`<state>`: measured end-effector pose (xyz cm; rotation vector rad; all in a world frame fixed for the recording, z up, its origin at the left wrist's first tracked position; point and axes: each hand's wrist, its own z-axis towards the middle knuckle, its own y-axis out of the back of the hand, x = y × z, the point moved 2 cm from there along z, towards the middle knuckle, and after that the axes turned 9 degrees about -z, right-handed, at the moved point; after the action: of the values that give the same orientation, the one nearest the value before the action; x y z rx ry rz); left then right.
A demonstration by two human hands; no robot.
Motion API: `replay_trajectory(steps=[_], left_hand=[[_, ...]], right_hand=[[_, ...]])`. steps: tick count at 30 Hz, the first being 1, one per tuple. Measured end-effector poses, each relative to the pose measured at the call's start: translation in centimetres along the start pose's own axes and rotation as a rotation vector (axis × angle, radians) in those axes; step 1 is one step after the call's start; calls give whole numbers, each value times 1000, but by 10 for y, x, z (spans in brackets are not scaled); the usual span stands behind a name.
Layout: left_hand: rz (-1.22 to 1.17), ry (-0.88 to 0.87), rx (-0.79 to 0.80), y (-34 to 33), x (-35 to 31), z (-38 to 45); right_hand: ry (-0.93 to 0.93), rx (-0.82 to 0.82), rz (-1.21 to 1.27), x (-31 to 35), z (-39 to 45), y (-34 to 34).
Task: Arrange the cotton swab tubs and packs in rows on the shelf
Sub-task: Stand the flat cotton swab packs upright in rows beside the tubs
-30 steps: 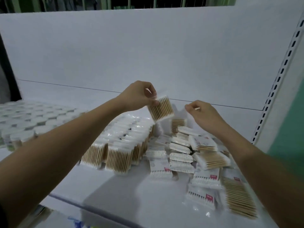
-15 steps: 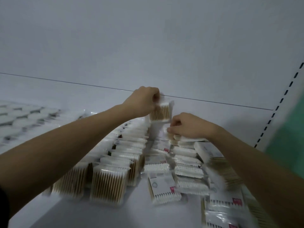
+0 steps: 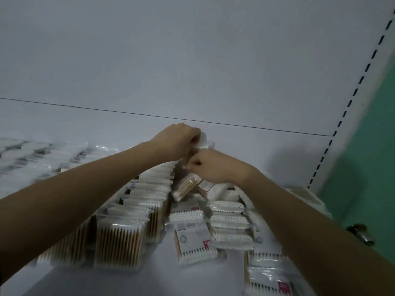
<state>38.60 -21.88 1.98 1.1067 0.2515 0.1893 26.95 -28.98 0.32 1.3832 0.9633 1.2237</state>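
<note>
You're holding the pack [image 3: 197, 147] of cotton swabs upright at the far end of the standing rows [image 3: 136, 201], roughly twelve o'clock from the pile, close to the back panel [image 3: 192, 60]. Your left hand [image 3: 177, 142] is curling its fingers round the pack's top, and your right hand [image 3: 210, 166] is pinching in just beside it at four o'clock, fingers bent, though I cannot tell whether it is gripping that pack or one beneath. The risk I'm reading: the rows are standing on thin edges, so a nudge from your left forearm could be toppling them like dominoes. The loose packs [image 3: 229, 221] at five o'clock are lying overlapped and look slippery, so a dragged wrist could be sliding them forward. Room is opening at three o'clock towards the slotted upright [image 3: 333, 137]; the tubs [image 3: 23, 150] are crowding nine o'clock, blurred.
</note>
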Motion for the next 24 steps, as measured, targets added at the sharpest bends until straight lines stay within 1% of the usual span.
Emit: replay_trajectory(steps=[2,3,5,8,11,15,20,24], left_hand=[[-5,15,46,-5,1,-2],[-8,17,57,-8,2,-3],[-10,30,48,-13,3,-5],[10,62,23,-15,7,-7],[33,87,20,-17,9,-9],[51,91,27,-20,9,-8],[166,27,112,-12,-2,-2],[180,10,135,-14,-7,-1]], right_hand=[[-44,-74,-99,-9,-2,13],[-59,-62,-130,-12,-3,15],[-102,43,-152,-16,-2,11],[-144,174,-105,-16,5,-8],[-162,257,53,-17,14,-26],[-185,285,114,-15,8,-28],[-157,311,94,-16,0,-28],[-139,316,117,-13,-4,-28]])
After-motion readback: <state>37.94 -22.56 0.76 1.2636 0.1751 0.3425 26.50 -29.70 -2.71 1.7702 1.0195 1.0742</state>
